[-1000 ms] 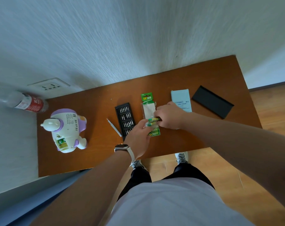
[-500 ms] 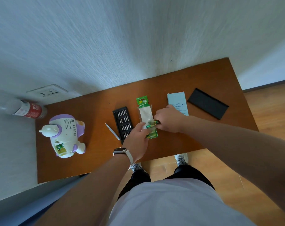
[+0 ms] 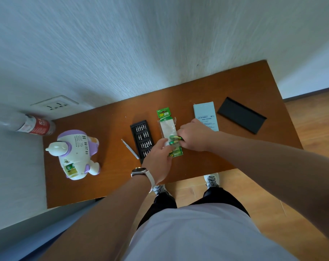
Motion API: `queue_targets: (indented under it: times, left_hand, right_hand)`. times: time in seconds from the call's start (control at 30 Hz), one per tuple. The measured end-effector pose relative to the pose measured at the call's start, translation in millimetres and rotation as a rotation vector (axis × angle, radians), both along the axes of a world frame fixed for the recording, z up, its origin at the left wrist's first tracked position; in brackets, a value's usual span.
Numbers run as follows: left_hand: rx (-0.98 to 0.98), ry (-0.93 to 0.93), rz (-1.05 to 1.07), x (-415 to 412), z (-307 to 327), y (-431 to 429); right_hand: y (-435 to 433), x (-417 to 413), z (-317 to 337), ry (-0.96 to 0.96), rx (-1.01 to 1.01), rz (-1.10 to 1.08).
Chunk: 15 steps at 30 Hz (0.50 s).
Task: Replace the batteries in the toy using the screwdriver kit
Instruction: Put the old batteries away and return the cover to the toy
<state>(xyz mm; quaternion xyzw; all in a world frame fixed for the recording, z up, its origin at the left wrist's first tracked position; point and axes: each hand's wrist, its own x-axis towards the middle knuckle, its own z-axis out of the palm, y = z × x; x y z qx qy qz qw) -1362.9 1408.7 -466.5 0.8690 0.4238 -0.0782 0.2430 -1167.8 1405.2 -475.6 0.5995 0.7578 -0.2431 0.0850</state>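
Note:
A green battery pack (image 3: 167,127) lies on the brown table (image 3: 235,87), between my hands. My left hand (image 3: 158,159) presses on the pack's lower part. My right hand (image 3: 194,137) pinches a green battery (image 3: 175,137) at the pack's open side. A second green battery (image 3: 173,142) shows just below it. The white and purple toy (image 3: 75,153) lies on its front at the left, its battery bay exposed. The black bit tray (image 3: 142,140) sits left of the pack, with the slim grey screwdriver (image 3: 130,149) beside it.
A light blue box (image 3: 206,115) and a black lid (image 3: 241,114) lie to the right of my hands. A plastic bottle with a red label (image 3: 34,125) rests at the table's back left corner by a wall socket (image 3: 54,104). The wall runs behind.
The view has shifted slightly. My hands stay on the battery pack, with the right fingers working the batteries a little further out of the wrapper.

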Motion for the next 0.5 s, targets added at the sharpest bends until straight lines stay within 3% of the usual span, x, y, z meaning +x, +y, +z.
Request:
queue_targets:
  times: [0.33, 0.5]
  left_hand:
    - [0.007, 0.026, -0.050, -2, -3, 4]
    - [0.017, 0.023, -0.054, -2, 4, 11]
  right_hand:
    - [-7, 6, 13, -0.059, -0.007, 0.046]
    - [-23, 19, 27, 0.053, -0.039, -0.133]
